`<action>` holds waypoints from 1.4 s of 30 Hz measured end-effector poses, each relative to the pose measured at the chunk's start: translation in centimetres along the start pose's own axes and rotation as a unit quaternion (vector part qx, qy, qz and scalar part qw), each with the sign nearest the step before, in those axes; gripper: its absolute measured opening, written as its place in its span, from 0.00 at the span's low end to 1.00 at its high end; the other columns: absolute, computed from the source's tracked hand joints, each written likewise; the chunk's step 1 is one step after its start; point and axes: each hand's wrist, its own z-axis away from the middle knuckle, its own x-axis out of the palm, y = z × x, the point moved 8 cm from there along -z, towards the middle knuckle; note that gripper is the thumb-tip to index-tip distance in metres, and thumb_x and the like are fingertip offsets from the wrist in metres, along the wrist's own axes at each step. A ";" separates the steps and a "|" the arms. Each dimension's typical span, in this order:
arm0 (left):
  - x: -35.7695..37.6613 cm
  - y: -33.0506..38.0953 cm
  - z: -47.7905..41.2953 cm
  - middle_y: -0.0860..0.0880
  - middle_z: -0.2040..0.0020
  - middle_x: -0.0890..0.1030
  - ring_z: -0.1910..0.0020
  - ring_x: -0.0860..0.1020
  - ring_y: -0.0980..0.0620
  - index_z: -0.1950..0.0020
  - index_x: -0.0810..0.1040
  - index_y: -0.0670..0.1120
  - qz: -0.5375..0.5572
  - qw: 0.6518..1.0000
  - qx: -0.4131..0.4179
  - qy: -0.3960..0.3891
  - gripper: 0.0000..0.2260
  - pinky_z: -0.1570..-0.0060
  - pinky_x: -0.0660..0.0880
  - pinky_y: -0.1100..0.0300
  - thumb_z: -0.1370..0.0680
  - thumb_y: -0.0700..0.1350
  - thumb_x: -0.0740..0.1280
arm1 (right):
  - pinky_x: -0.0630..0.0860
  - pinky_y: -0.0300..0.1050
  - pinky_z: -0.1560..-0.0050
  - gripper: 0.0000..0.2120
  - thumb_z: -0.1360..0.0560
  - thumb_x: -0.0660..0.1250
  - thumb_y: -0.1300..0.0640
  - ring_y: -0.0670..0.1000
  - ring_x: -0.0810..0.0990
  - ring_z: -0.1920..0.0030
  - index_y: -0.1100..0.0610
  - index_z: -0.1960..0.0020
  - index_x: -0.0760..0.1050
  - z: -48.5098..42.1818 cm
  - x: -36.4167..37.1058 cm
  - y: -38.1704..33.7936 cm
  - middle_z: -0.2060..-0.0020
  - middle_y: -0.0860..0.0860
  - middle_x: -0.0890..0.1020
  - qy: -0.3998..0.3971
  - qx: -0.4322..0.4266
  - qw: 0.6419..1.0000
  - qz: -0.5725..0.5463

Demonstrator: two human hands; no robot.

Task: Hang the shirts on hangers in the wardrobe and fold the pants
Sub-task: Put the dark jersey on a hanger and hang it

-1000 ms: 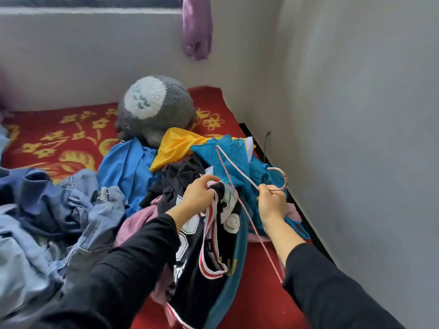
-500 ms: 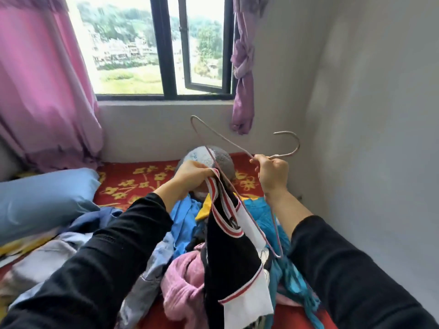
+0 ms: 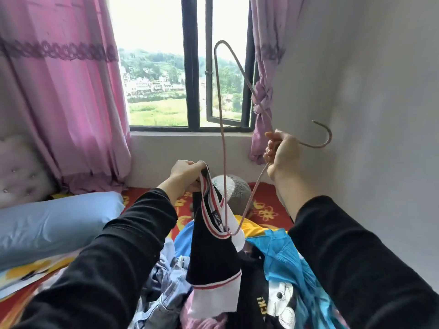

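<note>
A black shirt [image 3: 211, 255] with a red-and-white striped collar hangs in front of me. My left hand [image 3: 187, 172] pinches its collar at the top. My right hand [image 3: 281, 153] grips a thin pink wire hanger [image 3: 222, 129] at its neck, with the hook pointing right toward the wall. The hanger stands tilted on end, and its lower corner dips into the shirt's neck opening. Under both arms lies a pile of clothes [image 3: 280, 288] on the bed, with blue, yellow, pink and denim pieces.
A grey plush toy [image 3: 237, 193] sits behind the shirt on the red flowered bedsheet [image 3: 266, 210]. A blue pillow [image 3: 52, 224] lies at the left. Pink curtains [image 3: 71, 91] frame the window ahead. A white wall [image 3: 380, 138] runs close along the right.
Both hands have risen from the pile, lifting the black shirt and the hanger. The hanger has swung upright, and its lower corner has gone into the collar opening. My view has tilted up to the window.
</note>
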 end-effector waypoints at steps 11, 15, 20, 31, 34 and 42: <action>-3.2 1.6 0.7 0.42 0.63 0.84 0.67 0.83 0.47 0.55 0.80 0.38 0.057 0.998 0.008 0.012 0.10 0.65 0.81 0.56 0.24 0.45 0.65 | 0.57 0.38 0.76 0.09 0.26 0.60 0.64 0.47 0.61 0.75 0.62 0.63 0.75 2.2 3.6 3.9 0.74 0.51 0.66 0.015 0.021 0.994 -0.102; -5.1 2.8 0.6 0.42 0.61 0.82 0.66 0.83 0.47 0.56 0.79 0.39 0.063 0.996 0.018 0.052 0.10 0.62 0.82 0.55 0.22 0.45 0.64 | 0.57 0.38 0.75 0.11 0.24 0.61 0.64 0.47 0.62 0.76 0.64 0.64 0.75 2.4 3.9 5.1 0.74 0.52 0.66 0.013 0.023 0.996 -0.082; -6.8 4.2 0.2 0.44 0.62 0.82 0.66 0.82 0.48 0.56 0.79 0.41 0.145 0.985 0.023 0.087 0.10 0.66 0.81 0.58 0.21 0.46 0.64 | 0.57 0.38 0.75 0.13 0.23 0.61 0.62 0.45 0.63 0.78 0.62 0.66 0.76 2.3 3.6 6.8 0.77 0.49 0.67 -0.049 0.029 0.998 0.004; -14.7 1.4 -1.4 0.46 0.66 0.83 0.75 0.81 0.50 0.53 0.78 0.42 0.140 0.964 -0.021 0.225 0.08 0.74 0.77 0.61 0.21 0.45 0.62 | 0.64 0.37 0.78 0.16 0.31 0.66 0.61 0.46 0.67 0.79 0.57 0.77 0.77 -0.6 1.8 5.2 0.82 0.47 0.71 -0.119 -0.038 0.942 0.312; -15.7 0.8 -1.6 0.47 0.64 0.82 0.76 0.80 0.52 0.54 0.80 0.44 0.073 0.969 -0.012 0.238 0.09 0.75 0.76 0.62 0.22 0.47 0.63 | 0.72 0.47 0.65 0.13 0.32 0.67 0.60 0.50 0.73 0.71 0.59 0.76 0.78 -0.3 2.6 5.1 0.81 0.48 0.73 -0.146 -0.102 0.872 0.456; -13.4 3.3 -0.6 0.51 0.81 0.76 0.81 0.76 0.55 0.74 0.75 0.45 -0.268 0.939 0.114 0.184 0.18 0.68 0.71 0.63 0.26 0.50 0.61 | 0.73 0.46 0.59 0.15 0.25 0.67 0.55 0.50 0.77 0.66 0.54 0.69 0.81 1.2 8.0 4.8 0.69 0.53 0.80 -0.245 -0.128 0.796 0.538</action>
